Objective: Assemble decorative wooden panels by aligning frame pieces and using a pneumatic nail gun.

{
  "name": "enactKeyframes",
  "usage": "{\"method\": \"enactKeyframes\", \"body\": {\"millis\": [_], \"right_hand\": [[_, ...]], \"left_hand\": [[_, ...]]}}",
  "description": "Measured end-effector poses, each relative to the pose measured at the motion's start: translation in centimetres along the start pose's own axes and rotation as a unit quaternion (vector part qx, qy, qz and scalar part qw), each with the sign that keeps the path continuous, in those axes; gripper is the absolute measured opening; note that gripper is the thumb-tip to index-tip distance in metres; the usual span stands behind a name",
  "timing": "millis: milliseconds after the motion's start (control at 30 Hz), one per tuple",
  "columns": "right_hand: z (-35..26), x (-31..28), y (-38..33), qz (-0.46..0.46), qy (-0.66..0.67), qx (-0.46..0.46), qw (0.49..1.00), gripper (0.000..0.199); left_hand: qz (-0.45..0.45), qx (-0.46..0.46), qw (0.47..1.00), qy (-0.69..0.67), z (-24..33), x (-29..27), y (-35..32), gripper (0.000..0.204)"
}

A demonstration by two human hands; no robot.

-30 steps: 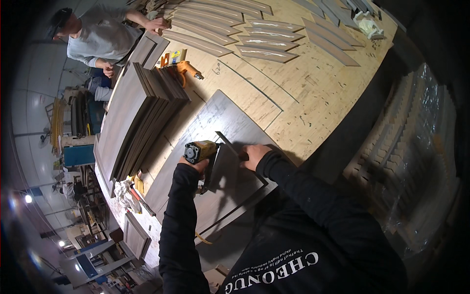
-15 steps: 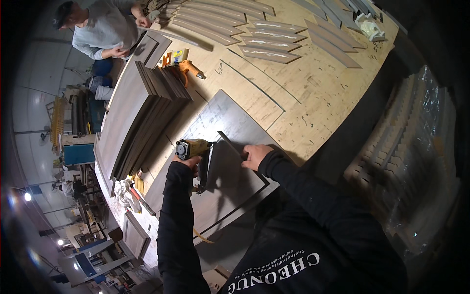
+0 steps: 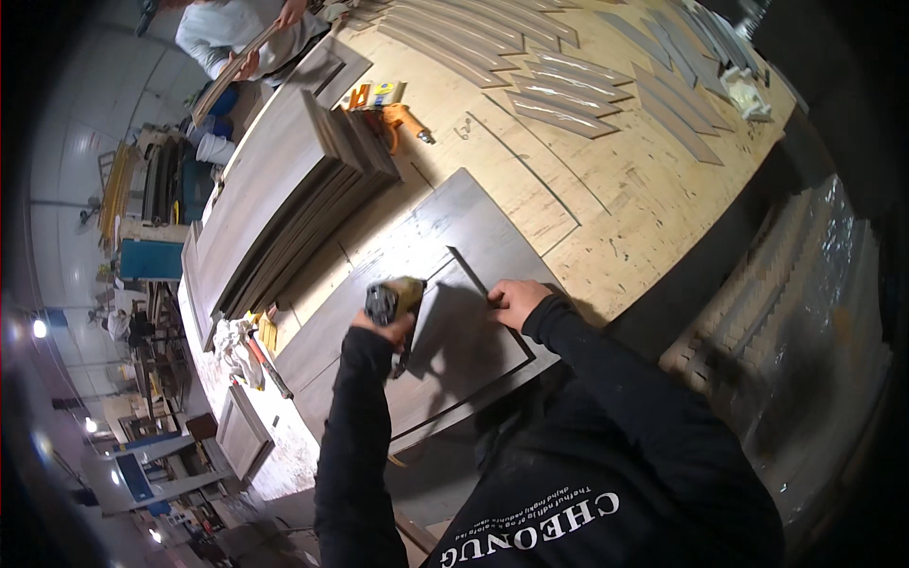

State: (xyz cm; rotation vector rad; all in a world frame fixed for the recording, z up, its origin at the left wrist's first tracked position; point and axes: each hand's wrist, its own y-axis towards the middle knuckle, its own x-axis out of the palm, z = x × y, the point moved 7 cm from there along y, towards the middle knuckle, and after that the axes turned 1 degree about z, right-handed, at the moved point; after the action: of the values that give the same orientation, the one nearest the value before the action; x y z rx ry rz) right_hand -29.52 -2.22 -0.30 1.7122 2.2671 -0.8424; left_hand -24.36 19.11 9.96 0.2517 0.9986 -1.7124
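Note:
My left hand is closed round the grip of a nail gun, which is black and yellowish and somewhat blurred. It is held over a large grey-brown wood panel at the near table edge. Thin moulding strips form a rectangular outline on this panel. At the outline's right side, my right hand pinches a dark moulding strip with its fingertips. The nail gun's nose is partly hidden by its body and my hand, so contact with the wood cannot be made out.
A tall stack of panels stands left. Beyond lie an orange glue gun and mitred strips with white glue lines. A white cloth and red-handled tool lie near left. Plastic-wrapped pieces stand right.
The view has shifted, so the table sits farther right. My left hand has tilted the nail gun; my right hand keeps its place on the strip. The co-worker now raises a long wood piece.

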Motion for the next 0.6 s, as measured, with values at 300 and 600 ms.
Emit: {"method": "enactKeyframes", "body": {"millis": [300,600], "right_hand": [[-4.7,-1.3,1.2,0.132,-0.097,-0.092,0.982,0.033],[-12.1,5.0,8.9,0.249,-0.154,-0.238,0.926,0.031]], "left_hand": [[0.020,-0.107,0.990,-0.087,-11.7,-5.3,-15.5,0.035],[0.019,0.042,0.987,0.153,-10.2,-12.5,-10.7,0.034]]}}
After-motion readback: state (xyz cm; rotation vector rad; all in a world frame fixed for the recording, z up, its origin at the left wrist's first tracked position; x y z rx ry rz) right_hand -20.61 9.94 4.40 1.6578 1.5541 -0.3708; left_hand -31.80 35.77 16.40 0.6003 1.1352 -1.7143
